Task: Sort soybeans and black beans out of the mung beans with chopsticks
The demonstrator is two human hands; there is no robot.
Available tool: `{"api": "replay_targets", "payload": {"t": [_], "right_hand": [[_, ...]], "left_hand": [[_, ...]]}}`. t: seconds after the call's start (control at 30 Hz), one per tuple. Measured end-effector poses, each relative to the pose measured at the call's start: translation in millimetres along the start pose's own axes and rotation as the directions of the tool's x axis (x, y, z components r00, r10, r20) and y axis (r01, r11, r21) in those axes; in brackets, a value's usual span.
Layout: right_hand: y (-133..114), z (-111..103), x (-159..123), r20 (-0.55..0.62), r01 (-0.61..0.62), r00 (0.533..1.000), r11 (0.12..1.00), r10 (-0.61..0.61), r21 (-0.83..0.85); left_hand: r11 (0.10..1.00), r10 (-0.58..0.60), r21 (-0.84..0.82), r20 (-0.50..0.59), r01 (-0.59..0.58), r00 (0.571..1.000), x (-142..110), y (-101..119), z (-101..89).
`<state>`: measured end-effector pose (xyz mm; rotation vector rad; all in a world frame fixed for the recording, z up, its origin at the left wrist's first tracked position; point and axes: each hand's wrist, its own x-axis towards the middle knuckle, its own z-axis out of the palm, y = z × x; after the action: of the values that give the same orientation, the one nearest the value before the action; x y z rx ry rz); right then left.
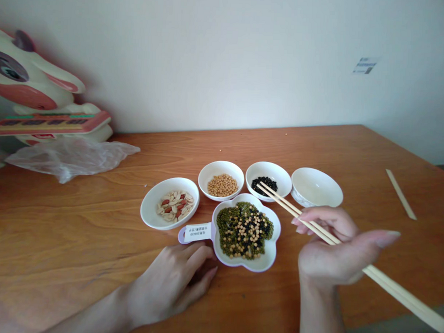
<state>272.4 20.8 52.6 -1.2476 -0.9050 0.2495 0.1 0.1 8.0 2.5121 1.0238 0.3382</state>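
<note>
My right hand (335, 250) is closed on a pair of wooden chopsticks (295, 210); their tips hang over the bowl of black beans (268, 180). My left hand (176, 281) rests on the table with fingers curled, right beside the flower-shaped white dish (270, 253) of mixed green, yellow and black beans. A white label tag (196, 232) sticks out from that dish toward the left hand. Behind it stand a bowl of peanuts (169, 203), a bowl of yellow beans (221, 180) and an empty white bowl (318, 188).
A crumpled clear plastic bag (71, 156) lies at the back left in front of a cartoon-animal toy (38, 97). A paper chopstick sleeve (400, 193) lies at the right. The wooden table (59, 229) meets a white wall at the back.
</note>
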Motion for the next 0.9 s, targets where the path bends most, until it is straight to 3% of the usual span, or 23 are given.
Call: {"api": "replay_targets", "payload": {"t": [0.2,0.9], "right_hand": [[-1.2,1.9,0.8,-0.119,-0.017,0.993,1.0,0.018,0.008],[-1.5,2.0,-0.6,-0.151,0.036,0.988,0.999,-0.03,0.033]], "left_hand": [[1.0,0.006,-0.009,-0.032,-0.006,0.999,0.3,1.6,-0.8],[1.0,-0.004,-0.021,0.0,0.004,1.0,-1.2,0.5,1.1]]}}
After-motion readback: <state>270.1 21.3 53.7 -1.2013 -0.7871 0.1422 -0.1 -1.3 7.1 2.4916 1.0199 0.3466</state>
